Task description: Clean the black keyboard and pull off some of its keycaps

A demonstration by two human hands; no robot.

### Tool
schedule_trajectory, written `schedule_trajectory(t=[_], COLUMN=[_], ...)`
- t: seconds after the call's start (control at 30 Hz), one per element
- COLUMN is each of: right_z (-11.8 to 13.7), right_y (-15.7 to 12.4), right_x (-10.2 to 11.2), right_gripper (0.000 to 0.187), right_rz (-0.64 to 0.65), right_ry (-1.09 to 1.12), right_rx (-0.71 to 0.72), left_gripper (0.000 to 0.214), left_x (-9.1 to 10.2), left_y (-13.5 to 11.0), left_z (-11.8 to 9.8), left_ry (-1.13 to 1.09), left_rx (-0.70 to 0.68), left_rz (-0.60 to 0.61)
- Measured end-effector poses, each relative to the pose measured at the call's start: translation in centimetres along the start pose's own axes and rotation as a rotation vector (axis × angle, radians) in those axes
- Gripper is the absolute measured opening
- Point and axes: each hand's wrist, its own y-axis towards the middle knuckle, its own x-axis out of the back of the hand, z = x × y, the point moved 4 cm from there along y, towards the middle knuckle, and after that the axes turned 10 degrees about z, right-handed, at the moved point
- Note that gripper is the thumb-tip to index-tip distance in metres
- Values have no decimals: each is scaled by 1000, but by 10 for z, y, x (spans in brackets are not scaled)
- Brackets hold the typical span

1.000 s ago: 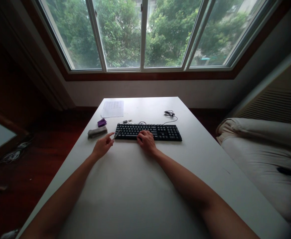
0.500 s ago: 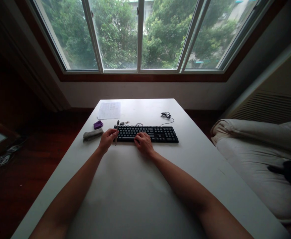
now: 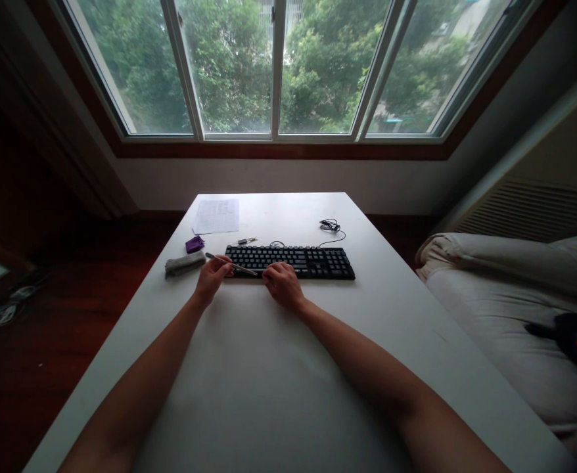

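A black keyboard [image 3: 318, 261] lies across the white table. Over its left end, my left hand [image 3: 211, 278] pinches a thin, stick-like tool [image 3: 242, 267] between thumb and fingers. The tool slants, one end up at the left and the other pointing down right over the front row of keys. My right hand [image 3: 283, 284] lies on the keyboard's front middle, its fingers curled in close to the tool's right tip. Whatever those fingertips may hold is hidden.
Left of the keyboard lie a grey rolled cloth [image 3: 184, 264] and a purple packet [image 3: 194, 244]. Behind it are a small thin item with metal prongs [image 3: 247, 241], a printed sheet [image 3: 217, 215] and a coiled cable [image 3: 330, 226]. A padded couch [image 3: 480, 295] stands at the right.
My left hand has turned the tool from nearly upright to a flat slant pointing right. My right hand has shifted slightly left along the keyboard.
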Motion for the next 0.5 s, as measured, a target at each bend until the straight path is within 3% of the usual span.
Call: schedule_trajectory(t=[0.23, 0.5], right_z=[-2, -2], right_y=[0, 0], right_x=[-5, -9], right_gripper=[26, 19], right_rz=[-10, 33], right_ry=[98, 16], right_rx=[28, 65], left_gripper=[33, 42], left_x=[-7, -15], left_y=[-5, -11], left_z=[8, 20], left_ry=[-36, -141], left_rx=[37, 117], left_rz=[80, 79])
